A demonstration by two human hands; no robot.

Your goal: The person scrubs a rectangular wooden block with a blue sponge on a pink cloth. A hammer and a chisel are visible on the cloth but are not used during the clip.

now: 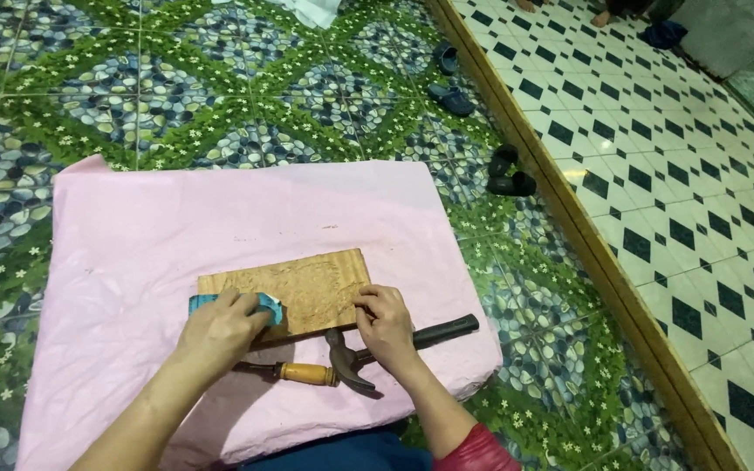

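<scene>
Head view looks down on a flat rectangular wooden board with a carved surface (294,290), lying on a pink cloth-covered work surface (133,262). The person's left hand (220,324) presses a folded teal piece of sandpaper (270,305) against the board's near left part, fingers curled over it. The right hand (383,318) rests on the board's near right corner, fingers bent and closed on the edge. Just in front of the board lie a claw hammer with a black handle (394,342) and a chisel with an orange wooden handle (303,372). Dark sandals (508,174) sit on the patterned floor beyond.
</scene>
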